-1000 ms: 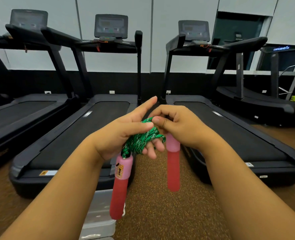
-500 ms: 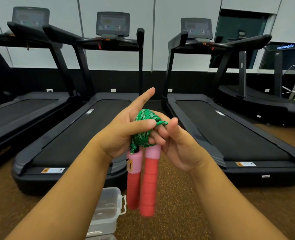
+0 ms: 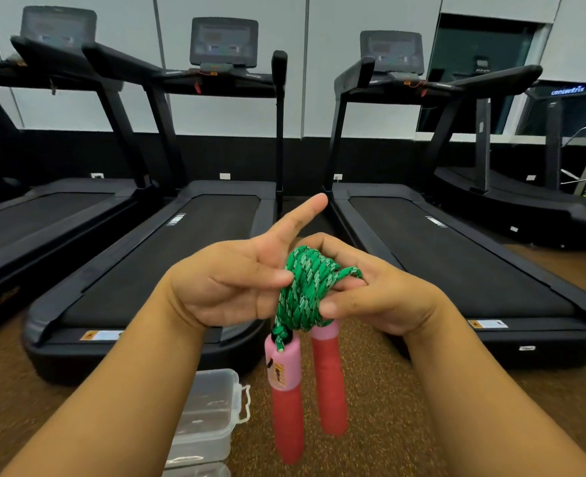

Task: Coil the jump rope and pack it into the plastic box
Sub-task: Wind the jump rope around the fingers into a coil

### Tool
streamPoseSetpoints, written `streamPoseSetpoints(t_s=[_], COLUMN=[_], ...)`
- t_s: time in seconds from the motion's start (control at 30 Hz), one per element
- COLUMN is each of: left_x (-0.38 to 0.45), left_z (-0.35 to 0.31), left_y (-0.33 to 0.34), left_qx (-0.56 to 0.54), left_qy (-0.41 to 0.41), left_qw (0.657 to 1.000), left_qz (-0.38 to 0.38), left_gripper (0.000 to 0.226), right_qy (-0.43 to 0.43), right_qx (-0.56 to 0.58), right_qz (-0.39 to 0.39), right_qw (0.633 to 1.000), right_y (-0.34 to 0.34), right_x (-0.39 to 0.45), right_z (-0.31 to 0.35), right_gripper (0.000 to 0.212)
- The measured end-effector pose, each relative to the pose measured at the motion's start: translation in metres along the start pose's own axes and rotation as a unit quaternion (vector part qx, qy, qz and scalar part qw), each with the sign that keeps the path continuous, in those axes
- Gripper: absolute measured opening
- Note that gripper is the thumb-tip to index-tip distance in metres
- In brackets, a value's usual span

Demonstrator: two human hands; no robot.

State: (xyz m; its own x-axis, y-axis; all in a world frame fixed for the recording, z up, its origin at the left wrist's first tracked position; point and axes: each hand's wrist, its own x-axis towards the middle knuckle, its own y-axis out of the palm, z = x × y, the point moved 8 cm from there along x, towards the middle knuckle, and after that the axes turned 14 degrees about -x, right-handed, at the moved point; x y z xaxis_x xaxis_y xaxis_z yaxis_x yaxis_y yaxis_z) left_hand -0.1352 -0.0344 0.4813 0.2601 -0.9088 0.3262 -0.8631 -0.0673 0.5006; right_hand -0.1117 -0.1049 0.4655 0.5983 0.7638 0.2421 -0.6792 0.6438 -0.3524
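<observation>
Open floor (image 3: pixel 388 425) below the hands – the plastic box (image 3: pixel 212 407) sits lower left, unobstructed; treadmills (image 3: pixel 195 256) crowd the space just beyond.

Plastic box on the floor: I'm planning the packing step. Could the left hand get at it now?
Probably not yet: the left hand is holding the rope coil; the plastic box lies closed below.

The one readable text is "concentrix" in blue glowing letters on the dark console (image 3: pixel 567 90) of the machine at far right. The orange-and-white stickers (image 3: pixel 487 324) on the front ends of the treadmill decks and the yellow label (image 3: pixel 278 372) on the jump rope's pink handle carry print too small and blurred to read, and the treadmill screens (image 3: pixel 223 41) show no legible figures
</observation>
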Motion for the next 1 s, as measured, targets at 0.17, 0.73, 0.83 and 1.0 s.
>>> streamPoseSetpoints(t_s=[0.17,0.73,0.83,1.0], left_x=[0.004,0.007,0.009,0.012], left_z=[0.005,-0.001,0.0,-0.002], left_y=[0.005,0.003,0.006,0.007], left_qx=[0.063,0.15,0.181,0.25], left_qy=[0.013,-0.05,-0.059,-0.042], left_qw=[0.998,0.987,0.982,0.967], left_qz=[0.018,0.0,0.004,-0.019], left_gripper=[0.097,0.097,0.098,0.1], right_qy=[0.003,0.034,0.036,0.02], right_qx=[0.004,-0.18,-0.18,-0.184], right_qz=[0.007,-0.044,-0.045,-0.044], right_qw=[1.0,0.982,0.982,0.982], right_y=[0.0,-0.004,-0.004,-0.006], right_x=[-0.001,0.001,0.001,-0.001], right_z=[-0.002,0.017,0.018,0.018], right_gripper=[0.053,0.081,0.083,0.08])
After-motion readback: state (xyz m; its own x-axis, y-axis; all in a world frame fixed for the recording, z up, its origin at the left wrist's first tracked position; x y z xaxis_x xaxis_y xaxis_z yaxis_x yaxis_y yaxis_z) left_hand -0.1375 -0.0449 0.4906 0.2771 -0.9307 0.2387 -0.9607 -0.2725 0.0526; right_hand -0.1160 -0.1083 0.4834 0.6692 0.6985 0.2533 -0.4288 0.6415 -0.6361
